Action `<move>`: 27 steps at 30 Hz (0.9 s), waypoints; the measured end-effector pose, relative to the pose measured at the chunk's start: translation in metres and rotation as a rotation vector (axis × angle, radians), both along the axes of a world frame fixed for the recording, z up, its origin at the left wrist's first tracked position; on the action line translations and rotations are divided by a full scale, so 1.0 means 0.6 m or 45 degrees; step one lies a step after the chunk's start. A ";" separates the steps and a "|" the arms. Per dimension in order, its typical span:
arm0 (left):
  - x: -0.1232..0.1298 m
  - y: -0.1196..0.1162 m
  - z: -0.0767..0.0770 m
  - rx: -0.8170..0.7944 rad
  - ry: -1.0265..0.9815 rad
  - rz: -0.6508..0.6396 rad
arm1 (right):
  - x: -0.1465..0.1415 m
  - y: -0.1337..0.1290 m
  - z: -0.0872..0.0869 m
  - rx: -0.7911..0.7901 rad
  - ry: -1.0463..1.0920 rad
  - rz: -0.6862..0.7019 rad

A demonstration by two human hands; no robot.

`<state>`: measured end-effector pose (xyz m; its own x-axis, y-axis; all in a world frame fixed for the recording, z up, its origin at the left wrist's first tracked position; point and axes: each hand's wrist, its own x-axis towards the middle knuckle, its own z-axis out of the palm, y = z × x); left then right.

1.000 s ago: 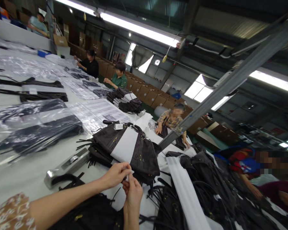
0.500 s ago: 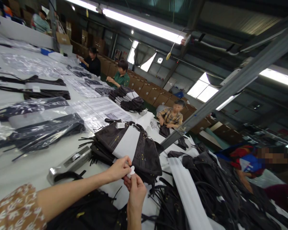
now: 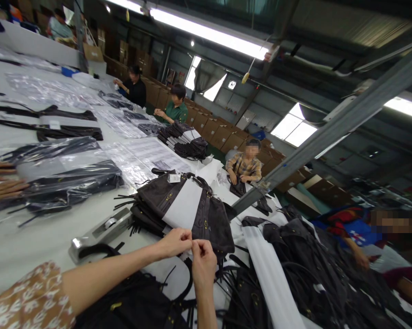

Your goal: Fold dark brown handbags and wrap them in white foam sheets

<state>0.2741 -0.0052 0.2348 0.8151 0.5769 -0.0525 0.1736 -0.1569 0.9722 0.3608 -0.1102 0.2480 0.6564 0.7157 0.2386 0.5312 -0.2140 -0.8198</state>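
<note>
My left hand [image 3: 176, 242] and my right hand [image 3: 204, 256] meet at the fingertips in front of a stack of dark brown handbags [image 3: 217, 219]. Both are closed in a pinch; whatever lies between the fingers is too small and too covered to make out. The top bag has a white wrap [image 3: 184, 203] around its middle and a white tag [image 3: 174, 178] near its handle. Below my forearm lies another dark bag [image 3: 130, 297] with a yellow zipper pull. A metal tape dispenser [image 3: 101, 233] stands left of the stack.
Bags in clear plastic [image 3: 72, 183] lie at left, where another person's hands [image 3: 3, 183] rest. A heap of dark bags [image 3: 315, 265] and a long white foam strip [image 3: 271, 278] fill the right. A slanted metal post [image 3: 295, 160] rises behind the stack. Several co-workers sit around the table.
My fingertips have drawn together, and the small white piece seen between them before is now mostly hidden. Another person's hands have come in at the left over the plastic-wrapped bag.
</note>
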 end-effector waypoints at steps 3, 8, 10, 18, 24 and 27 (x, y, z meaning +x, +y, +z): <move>0.005 -0.003 -0.008 0.038 -0.004 -0.009 | -0.002 0.005 0.001 0.049 -0.008 -0.007; -0.028 -0.003 -0.054 -0.012 0.080 -0.054 | 0.025 -0.001 0.012 0.138 0.055 -0.158; -0.048 0.005 -0.063 -0.056 0.096 -0.067 | 0.037 -0.004 0.023 0.108 0.083 -0.132; -0.016 0.011 0.016 0.029 -0.214 -0.379 | 0.017 0.010 0.046 0.044 0.119 0.090; 0.000 0.009 -0.012 0.148 -0.071 -0.365 | 0.019 0.011 0.040 0.119 0.270 -0.051; -0.008 0.018 -0.025 0.114 -0.043 -0.404 | 0.022 0.011 0.044 0.223 0.175 -0.176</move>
<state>0.2694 0.0054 0.2200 0.9554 0.2947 0.0170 0.0704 -0.2832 0.9565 0.3739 -0.1035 0.2741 0.7799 0.5726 0.2527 0.3877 -0.1252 -0.9132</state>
